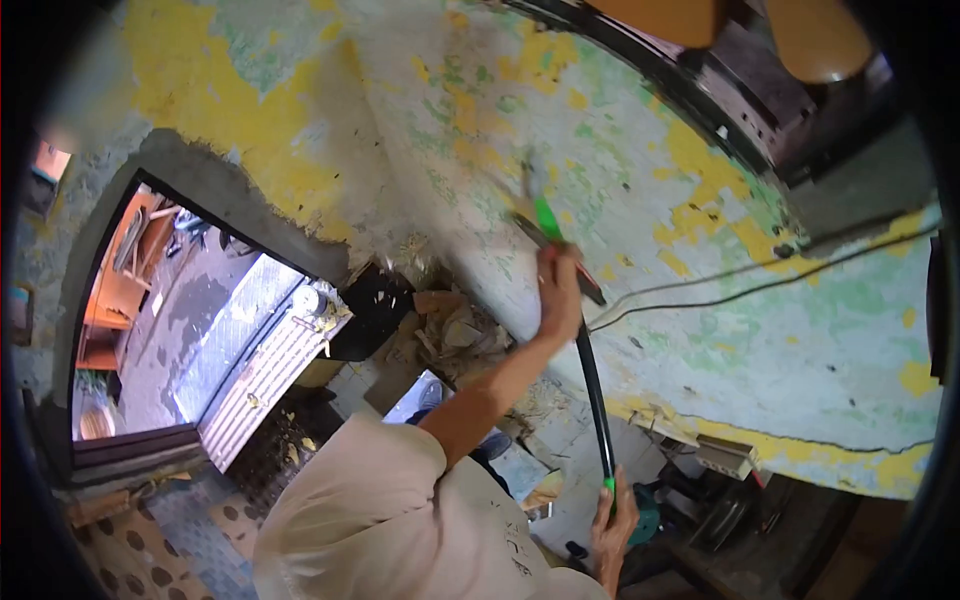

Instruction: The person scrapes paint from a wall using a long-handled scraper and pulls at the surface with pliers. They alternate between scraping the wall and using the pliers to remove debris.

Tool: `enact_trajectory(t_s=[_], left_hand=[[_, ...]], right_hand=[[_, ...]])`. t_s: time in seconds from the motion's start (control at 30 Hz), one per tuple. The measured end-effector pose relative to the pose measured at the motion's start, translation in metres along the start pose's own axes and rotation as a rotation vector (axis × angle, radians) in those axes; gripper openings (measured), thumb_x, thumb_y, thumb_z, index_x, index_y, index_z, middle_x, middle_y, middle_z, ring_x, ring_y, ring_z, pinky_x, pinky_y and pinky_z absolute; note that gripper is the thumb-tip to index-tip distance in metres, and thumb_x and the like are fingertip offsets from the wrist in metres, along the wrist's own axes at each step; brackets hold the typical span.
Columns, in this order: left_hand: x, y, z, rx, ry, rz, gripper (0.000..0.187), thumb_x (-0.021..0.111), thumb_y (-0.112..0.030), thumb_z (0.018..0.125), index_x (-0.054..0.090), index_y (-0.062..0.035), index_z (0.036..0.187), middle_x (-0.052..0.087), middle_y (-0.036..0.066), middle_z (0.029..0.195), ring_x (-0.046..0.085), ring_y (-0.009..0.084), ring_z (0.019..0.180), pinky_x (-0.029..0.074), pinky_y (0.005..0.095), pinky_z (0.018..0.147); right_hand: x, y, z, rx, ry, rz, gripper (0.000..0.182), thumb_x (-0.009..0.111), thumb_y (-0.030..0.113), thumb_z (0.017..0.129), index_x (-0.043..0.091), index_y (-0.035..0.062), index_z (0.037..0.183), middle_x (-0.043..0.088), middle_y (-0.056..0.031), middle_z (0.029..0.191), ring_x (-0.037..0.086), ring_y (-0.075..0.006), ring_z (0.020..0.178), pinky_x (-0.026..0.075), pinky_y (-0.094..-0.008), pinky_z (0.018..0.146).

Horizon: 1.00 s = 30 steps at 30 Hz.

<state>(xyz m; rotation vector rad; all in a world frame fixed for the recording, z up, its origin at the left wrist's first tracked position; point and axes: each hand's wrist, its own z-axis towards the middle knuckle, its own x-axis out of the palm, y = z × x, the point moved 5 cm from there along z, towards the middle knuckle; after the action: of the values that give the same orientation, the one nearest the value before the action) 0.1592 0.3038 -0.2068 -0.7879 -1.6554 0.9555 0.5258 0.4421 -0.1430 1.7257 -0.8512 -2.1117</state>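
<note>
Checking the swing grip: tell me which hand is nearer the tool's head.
Left. The left hand grips the black handle just below the tool's head; the right hand holds the handle's far green end, farthest from the head.

The tiled floor [560,500] carries a heap of broken rubble [455,335] just beside a black bin [372,315], with yellow chips [285,425] scattered near it.

Rough, flaking painted wall [640,170]; glossy black tool handle [592,385].
</note>
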Motion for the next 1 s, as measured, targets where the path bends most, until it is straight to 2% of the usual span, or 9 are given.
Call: enact_trajectory(t_s=[0.1, 0.23, 0.3, 0.4, 0.43, 0.53, 0.67, 0.77, 1.0], left_hand=[[0.0, -0.013, -0.008, -0.127, -0.025, -0.109, 0.036, 0.058, -0.038, 0.099, 0.057, -0.004, 0.111, 0.054, 0.006, 0.103, 0.051, 0.0177, 0.095, 0.046, 0.0341, 0.087], [-0.043, -0.016, 0.105, 0.027, -0.066, -0.2, 0.024, 0.058, -0.035, 0.099, 0.054, -0.0112, 0.097, 0.056, 0.003, 0.087, 0.053, 0.0145, 0.078, 0.042, 0.0334, 0.067], [-0.046, -0.044, 0.116, -0.091, -0.119, -0.247, 0.03, 0.058, -0.04, 0.101, 0.052, -0.0133, 0.09, 0.055, 0.0, 0.082, 0.051, 0.014, 0.071, 0.04, 0.0344, 0.064], [-0.05, -0.043, 0.107, -0.14, -0.165, -0.249, 0.033, 0.056, -0.043, 0.102, 0.053, -0.0128, 0.091, 0.056, -0.001, 0.084, 0.053, 0.0147, 0.072, 0.041, 0.0344, 0.063], [-0.05, -0.029, 0.1, -0.147, -0.128, -0.247, 0.034, 0.054, -0.045, 0.103, 0.055, -0.0126, 0.095, 0.057, -0.001, 0.084, 0.055, 0.0146, 0.074, 0.043, 0.0356, 0.065], [-0.026, -0.029, 0.047, -0.105, -0.036, -0.151, 0.038, 0.058, -0.041, 0.1, 0.059, -0.0051, 0.112, 0.058, 0.005, 0.105, 0.053, 0.0177, 0.1, 0.041, 0.0322, 0.094], [-0.025, -0.046, 0.037, -0.27, 0.071, -0.124, 0.042, 0.064, -0.043, 0.097, 0.054, -0.0054, 0.114, 0.055, 0.005, 0.1, 0.053, 0.0158, 0.09, 0.045, 0.0327, 0.081], [-0.041, -0.058, 0.068, -0.144, -0.039, -0.068, 0.039, 0.059, -0.048, 0.097, 0.058, -0.009, 0.102, 0.053, -0.001, 0.085, 0.049, 0.0116, 0.071, 0.039, 0.0318, 0.06], [-0.031, -0.083, 0.088, -0.025, 0.025, -0.105, 0.033, 0.057, -0.046, 0.1, 0.057, -0.0128, 0.102, 0.057, 0.0, 0.088, 0.054, 0.0147, 0.077, 0.043, 0.0341, 0.067]], right_hand=[[0.002, 0.008, -0.007, 0.057, -0.002, -0.053, 0.039, 0.063, 0.014, 0.107, 0.063, 0.0016, 0.144, 0.066, -0.0215, 0.088, 0.062, -0.0318, 0.064, 0.046, -0.0425, 0.057], [0.038, 0.035, 0.091, -0.052, 0.024, -0.129, 0.038, 0.062, 0.022, 0.109, 0.065, 0.014, 0.147, 0.061, -0.0164, 0.079, 0.056, -0.0292, 0.057, 0.043, -0.0457, 0.052], [0.043, 0.047, 0.114, -0.023, 0.043, -0.114, 0.043, 0.063, 0.026, 0.109, 0.062, 0.0252, 0.152, 0.059, -0.0148, 0.077, 0.055, -0.029, 0.055, 0.044, -0.0452, 0.051], [0.04, 0.058, 0.092, -0.008, 0.063, -0.049, 0.044, 0.063, 0.023, 0.109, 0.061, 0.0263, 0.152, 0.058, -0.0149, 0.076, 0.055, -0.0298, 0.055, 0.044, -0.0448, 0.051], [0.031, 0.066, 0.078, 0.082, 0.161, -0.079, 0.039, 0.061, 0.017, 0.109, 0.064, 0.0109, 0.148, 0.067, -0.0228, 0.088, 0.065, -0.0321, 0.069, 0.05, -0.0414, 0.061], [0.022, 0.055, 0.021, 0.056, 0.084, -0.026, 0.039, 0.06, 0.016, 0.11, 0.063, 0.003, 0.147, 0.07, -0.0207, 0.091, 0.065, -0.0273, 0.07, 0.052, -0.0405, 0.064], [0.036, 0.058, -0.001, 0.168, 0.002, 0.05, 0.04, 0.06, 0.018, 0.11, 0.063, 0.0013, 0.146, 0.071, -0.0188, 0.09, 0.064, -0.0231, 0.071, 0.052, -0.0399, 0.064], [0.062, 0.069, 0.02, 0.11, -0.025, 0.113, 0.04, 0.062, 0.02, 0.109, 0.065, 0.0064, 0.146, 0.065, -0.0165, 0.079, 0.06, -0.0223, 0.063, 0.049, -0.0412, 0.059], [0.039, 0.062, 0.058, 0.177, 0.085, 0.121, 0.041, 0.061, 0.024, 0.11, 0.065, 0.0016, 0.144, 0.066, -0.0143, 0.087, 0.059, -0.0193, 0.071, 0.05, -0.0389, 0.066]])
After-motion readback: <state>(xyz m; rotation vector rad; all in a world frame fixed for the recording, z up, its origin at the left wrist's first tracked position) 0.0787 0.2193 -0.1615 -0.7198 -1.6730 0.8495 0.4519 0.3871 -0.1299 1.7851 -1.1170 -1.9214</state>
